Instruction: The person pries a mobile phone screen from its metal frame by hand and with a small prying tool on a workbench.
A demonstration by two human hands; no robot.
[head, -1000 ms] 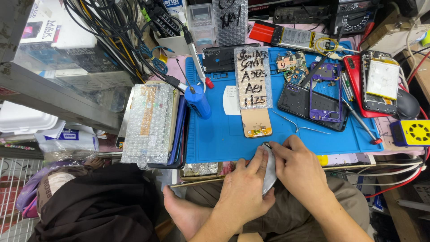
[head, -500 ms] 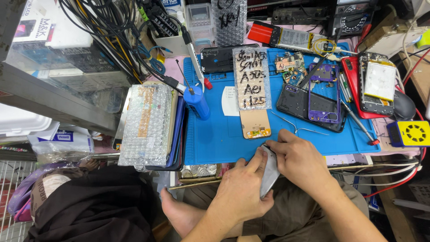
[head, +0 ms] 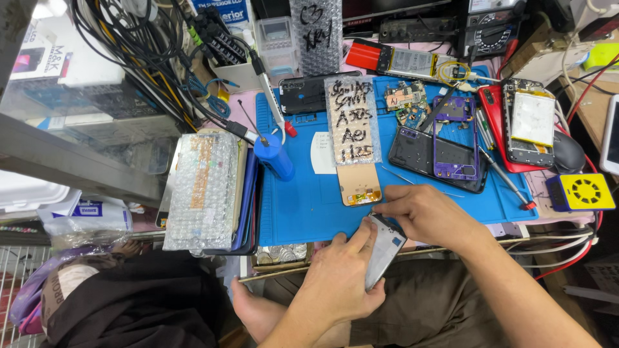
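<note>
blue work mat [head: 322,206] crowded with opened phones | left hand [head: 338,280] clamped around the phone [head: 385,248], held over the lap at the mat's near edge | right hand [head: 425,212] pinching its top corner | best: steady grip, gentle even prying.

Bright, even overhead light, soft shadows, sharp focus, wide-angle bending at the edges.
</note>
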